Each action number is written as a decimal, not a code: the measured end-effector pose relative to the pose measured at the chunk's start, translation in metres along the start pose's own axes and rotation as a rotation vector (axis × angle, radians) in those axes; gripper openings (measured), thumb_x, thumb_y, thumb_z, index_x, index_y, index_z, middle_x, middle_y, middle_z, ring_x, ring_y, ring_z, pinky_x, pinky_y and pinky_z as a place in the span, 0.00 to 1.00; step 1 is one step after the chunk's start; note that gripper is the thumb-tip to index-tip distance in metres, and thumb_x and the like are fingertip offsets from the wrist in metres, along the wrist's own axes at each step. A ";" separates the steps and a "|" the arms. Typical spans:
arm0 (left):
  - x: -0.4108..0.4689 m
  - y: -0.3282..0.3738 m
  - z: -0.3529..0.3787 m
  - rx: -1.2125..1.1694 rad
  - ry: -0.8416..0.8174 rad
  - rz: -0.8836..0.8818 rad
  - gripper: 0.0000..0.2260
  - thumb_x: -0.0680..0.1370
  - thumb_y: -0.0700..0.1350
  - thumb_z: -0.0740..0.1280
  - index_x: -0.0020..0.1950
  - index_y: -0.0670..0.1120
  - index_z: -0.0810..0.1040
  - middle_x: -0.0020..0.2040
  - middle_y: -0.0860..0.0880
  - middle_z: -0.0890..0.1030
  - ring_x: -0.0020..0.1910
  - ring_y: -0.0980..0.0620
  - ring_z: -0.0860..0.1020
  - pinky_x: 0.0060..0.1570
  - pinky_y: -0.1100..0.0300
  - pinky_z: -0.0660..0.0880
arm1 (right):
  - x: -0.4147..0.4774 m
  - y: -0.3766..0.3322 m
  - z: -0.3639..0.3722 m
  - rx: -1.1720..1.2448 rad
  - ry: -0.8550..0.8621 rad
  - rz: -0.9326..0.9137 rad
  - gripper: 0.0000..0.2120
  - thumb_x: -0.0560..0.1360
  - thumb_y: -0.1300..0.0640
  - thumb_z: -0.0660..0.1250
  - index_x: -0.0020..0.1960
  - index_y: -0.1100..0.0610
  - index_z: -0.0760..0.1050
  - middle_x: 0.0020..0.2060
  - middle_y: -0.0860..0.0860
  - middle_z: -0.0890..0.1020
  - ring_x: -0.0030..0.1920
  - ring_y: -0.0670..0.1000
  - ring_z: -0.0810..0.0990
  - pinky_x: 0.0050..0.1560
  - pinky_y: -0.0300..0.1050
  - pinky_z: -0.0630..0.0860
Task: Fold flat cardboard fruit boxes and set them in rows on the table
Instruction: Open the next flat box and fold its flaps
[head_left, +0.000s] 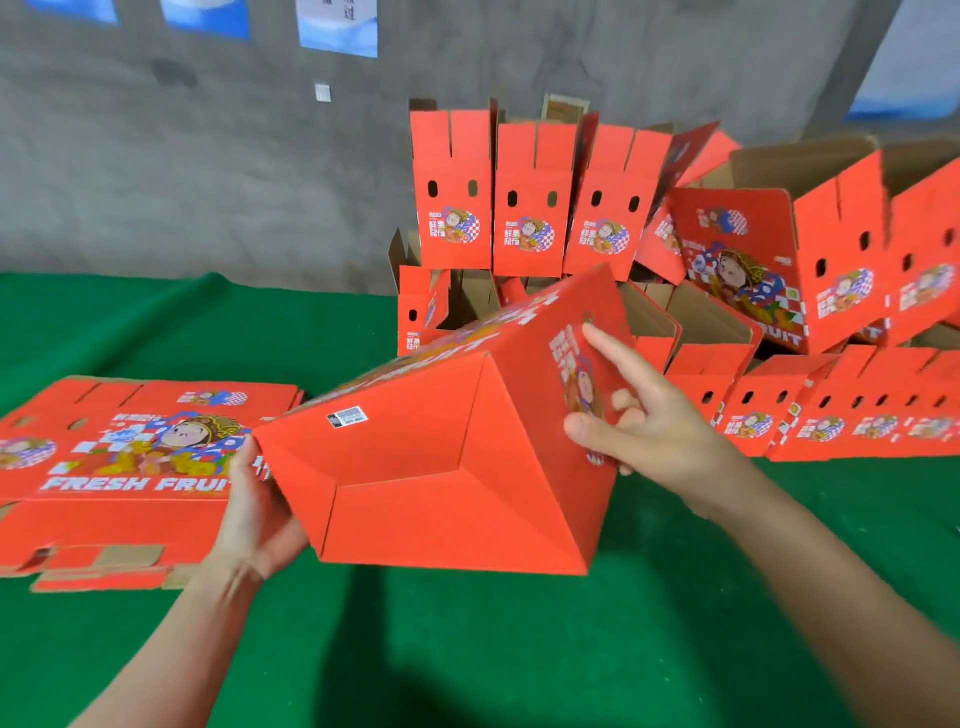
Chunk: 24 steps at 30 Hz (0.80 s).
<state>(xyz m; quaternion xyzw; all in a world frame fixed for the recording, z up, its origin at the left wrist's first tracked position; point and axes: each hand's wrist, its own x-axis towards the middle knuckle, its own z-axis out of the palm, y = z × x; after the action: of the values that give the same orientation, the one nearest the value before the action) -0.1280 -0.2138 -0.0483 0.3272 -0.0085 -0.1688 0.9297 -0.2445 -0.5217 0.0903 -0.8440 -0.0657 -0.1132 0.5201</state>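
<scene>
In the head view, the folded fruit box (441, 467) is held up off the green surface (467, 649) and tilted so its closed bottom faces the camera. Its open top points away and cannot be seen. The left hand (254, 509) grips the box's lower left corner, thumb up along the near edge, with its fingers hidden behind the cardboard. The right hand (660, 431) rests on the printed side panel. Its index finger and thumb are stretched flat against the panel, and the other fingers are loosely curled round nothing. The hand covers part of the print. A barcode sticker (347, 417) on the bottom flap is too blurred to read.

To the left, a stack of flat fruit boxes (130, 457) lies on the surface. The frame's left edge cuts it off, and the left hand and the held box cover its right end. The number of sheets cannot be told.

Behind the held box, set-up boxes (524, 208) stand tiered against the grey wall (208, 156), flaps up. The held box hides much of the lower tier. Leaning boxes (737, 260) to their right, and a low row of boxes (841, 415) below them, both run off the right edge. Posters (337, 26) on the wall are cropped by the top edge.

A broad stretch of green surface shows between and below the forearms, and another lies behind the flat stack up to the wall. The surface's near edge is out of frame.
</scene>
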 end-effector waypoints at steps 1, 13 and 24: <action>0.000 -0.004 -0.001 -0.049 -0.076 -0.046 0.30 0.71 0.67 0.62 0.61 0.46 0.80 0.66 0.42 0.73 0.63 0.45 0.75 0.57 0.44 0.76 | 0.001 -0.004 0.002 -0.013 0.009 -0.032 0.42 0.51 0.34 0.73 0.63 0.23 0.61 0.43 0.36 0.68 0.37 0.40 0.65 0.44 0.37 0.68; 0.003 -0.023 0.048 0.268 -0.048 -0.260 0.42 0.69 0.70 0.51 0.74 0.43 0.62 0.65 0.38 0.76 0.53 0.41 0.80 0.47 0.35 0.76 | -0.001 -0.016 0.003 -0.321 0.243 -0.302 0.49 0.54 0.44 0.80 0.66 0.25 0.58 0.60 0.31 0.66 0.59 0.33 0.68 0.58 0.40 0.68; 0.045 -0.057 0.128 0.166 -0.148 -0.068 0.18 0.76 0.45 0.62 0.65 0.42 0.72 0.55 0.42 0.82 0.46 0.47 0.84 0.36 0.50 0.81 | 0.024 0.019 0.015 -0.219 0.456 -0.188 0.32 0.61 0.39 0.74 0.53 0.42 0.57 0.51 0.47 0.69 0.42 0.40 0.70 0.40 0.32 0.65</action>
<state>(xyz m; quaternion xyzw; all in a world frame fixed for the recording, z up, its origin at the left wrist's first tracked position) -0.1189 -0.3469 0.0131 0.3896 -0.0800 -0.2227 0.8900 -0.2153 -0.5170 0.0736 -0.8381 -0.0122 -0.3545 0.4145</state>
